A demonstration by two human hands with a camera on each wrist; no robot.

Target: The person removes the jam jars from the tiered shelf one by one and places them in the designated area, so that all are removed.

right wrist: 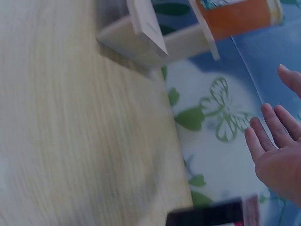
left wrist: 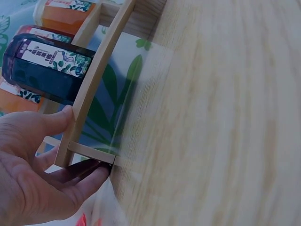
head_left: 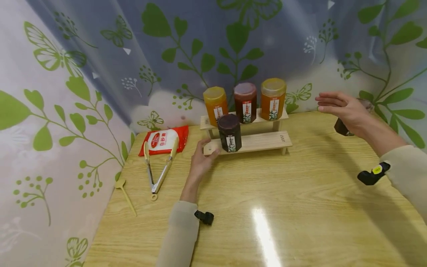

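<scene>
A two-step wooden rack (head_left: pixel 263 142) stands against the patterned backdrop. Its upper step carries an amber jar (head_left: pixel 216 102), a dark red jar (head_left: pixel 245 102) and another amber jar (head_left: pixel 273 98). On the lower step, toward the left, sits a dark purple jar (head_left: pixel 229 131). My left hand (head_left: pixel 201 161) grips the left end of the lower step; the left wrist view shows its thumb (left wrist: pixel 59 120) against the board and fingers around the end. My right hand (head_left: pixel 351 113) is raised off to the right, fingers extended, holding nothing. A dark jar (head_left: pixel 341 128) is partly hidden behind it.
Left of the rack lies a red and white packet (head_left: pixel 163 139), with metal tongs (head_left: pixel 160 178) partly over it. A small yellow spoon (head_left: pixel 126 196) rests near the table's left edge. The wooden table (head_left: pixel 300 207) meets the backdrop behind the rack.
</scene>
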